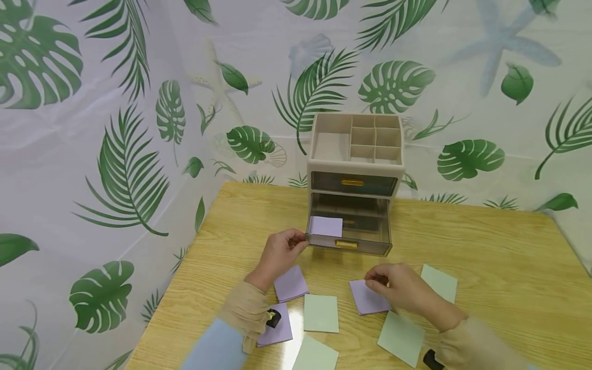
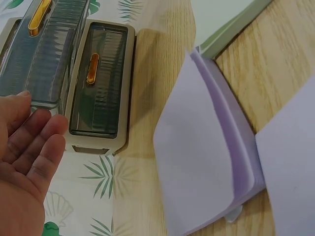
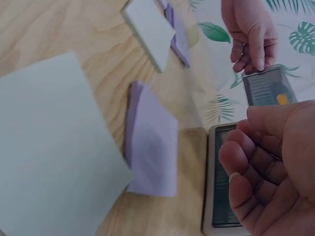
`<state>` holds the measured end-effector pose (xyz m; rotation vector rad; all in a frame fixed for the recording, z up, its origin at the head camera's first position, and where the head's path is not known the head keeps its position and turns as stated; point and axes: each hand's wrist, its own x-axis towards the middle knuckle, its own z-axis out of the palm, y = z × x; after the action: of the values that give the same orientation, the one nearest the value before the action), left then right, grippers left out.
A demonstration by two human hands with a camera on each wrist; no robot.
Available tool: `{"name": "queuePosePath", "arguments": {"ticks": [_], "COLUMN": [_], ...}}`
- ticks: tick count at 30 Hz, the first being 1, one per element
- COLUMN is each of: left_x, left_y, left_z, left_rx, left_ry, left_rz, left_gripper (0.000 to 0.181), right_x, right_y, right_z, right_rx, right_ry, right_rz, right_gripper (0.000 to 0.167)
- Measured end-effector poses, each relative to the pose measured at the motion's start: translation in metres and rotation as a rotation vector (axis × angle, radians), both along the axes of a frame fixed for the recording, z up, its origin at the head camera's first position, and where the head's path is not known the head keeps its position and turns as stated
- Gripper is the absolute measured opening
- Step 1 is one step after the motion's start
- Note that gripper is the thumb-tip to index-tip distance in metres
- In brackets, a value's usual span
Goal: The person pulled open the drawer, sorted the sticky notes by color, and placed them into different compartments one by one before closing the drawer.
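Note:
My left hand (image 1: pixel 281 254) pinches the front left corner of the pulled-out lower drawer (image 1: pixel 370 249) between thumb and fingers. Inside that drawer, on its left, lies a purple sticky-note pad (image 1: pixel 326 226). The drawer belongs to a beige desktop organizer (image 1: pixel 356 165) with a smoky upper drawer (image 1: pixel 324 182) pushed in. Over another purple pad (image 1: pixel 370 302) hovers my right hand (image 1: pixel 404 289), its fingers loosely curled with nothing between them. The right wrist view shows this purple pad (image 3: pixel 155 145) below the right hand, apart from the fingertips.
Two purple pads (image 1: pixel 291 284) (image 1: pixel 280 334) lie near my left forearm. Several pale green pads (image 1: pixel 321 313) (image 1: pixel 401 338) (image 1: pixel 441 282) are spread over the wooden table (image 1: pixel 485 246). Divided compartments top the organizer, and a leaf-patterned sheet (image 1: pixel 259 61) hangs behind.

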<state>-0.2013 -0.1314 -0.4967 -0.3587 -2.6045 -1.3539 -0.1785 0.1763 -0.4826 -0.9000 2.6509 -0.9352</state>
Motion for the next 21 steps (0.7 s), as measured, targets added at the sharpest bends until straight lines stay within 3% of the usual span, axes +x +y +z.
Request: {"name": "queuePosePath", "arguments": {"ticks": [11,21], "left_x": [0.0,-0.001], "left_y": [0.002,0.003], "left_z": [-0.001,-0.002], "left_rx": [-0.002,-0.018], "left_ry": [0.031,0.022], "left_rz": [-0.007,0.002], "left_gripper": [0.004,0.004], "right_x": [-0.005,-0.007], "right_y": [0.006,0.013], "right_z": [-0.026,-0.031], "right_rx": [0.15,0.252], "right_ry": [0.077,-0.039], "right_rz": [-0.155,-0.228], "right_gripper": [0.016,0.06]}}
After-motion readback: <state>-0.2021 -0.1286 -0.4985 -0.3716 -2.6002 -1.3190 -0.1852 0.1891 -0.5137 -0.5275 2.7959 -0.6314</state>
